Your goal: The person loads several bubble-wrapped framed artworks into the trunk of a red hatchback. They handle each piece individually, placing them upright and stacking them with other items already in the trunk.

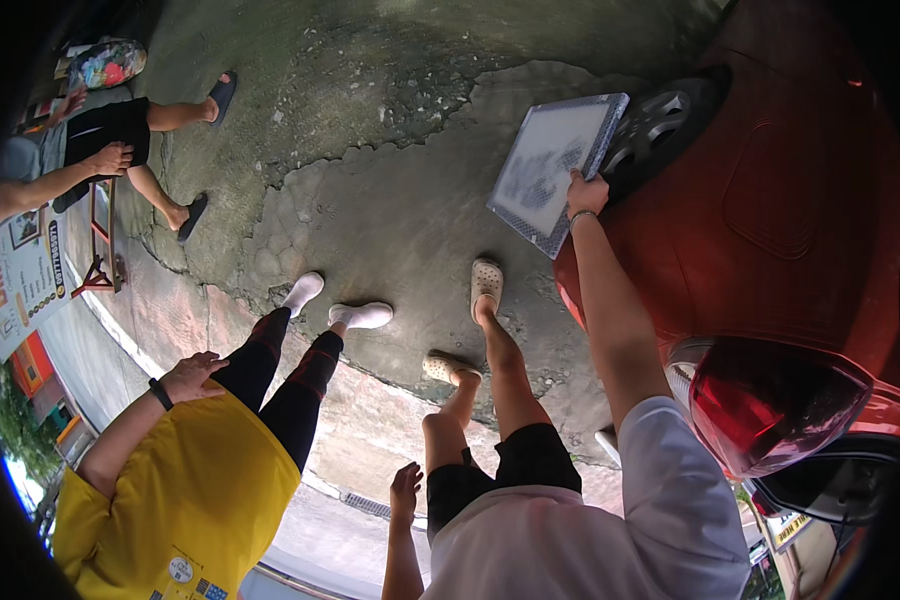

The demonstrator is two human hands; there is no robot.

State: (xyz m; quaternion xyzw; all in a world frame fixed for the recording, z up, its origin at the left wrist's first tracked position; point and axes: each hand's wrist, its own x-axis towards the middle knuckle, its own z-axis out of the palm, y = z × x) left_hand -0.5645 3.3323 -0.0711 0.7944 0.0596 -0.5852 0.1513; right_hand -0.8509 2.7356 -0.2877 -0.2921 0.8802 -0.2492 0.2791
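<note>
My right hand (587, 195) grips the near right edge of a flat framed picture (555, 155) wrapped in clear bubbly plastic. Its pale face shows a grey, blurry pattern, and the frame is held tilted beside the car's wheel. A bracelet circles my right wrist. At my side hangs my left hand (405, 490), near my black shorts, its fingers loosely bent and nothing visible in them.
To the right stands a red car (770, 190) with its wheel (660, 130) and tail light (775, 405). A person in a yellow shirt (195, 490) stands left; another sits far left near a printed sign (25, 280). The concrete floor (370, 200) is cracked.
</note>
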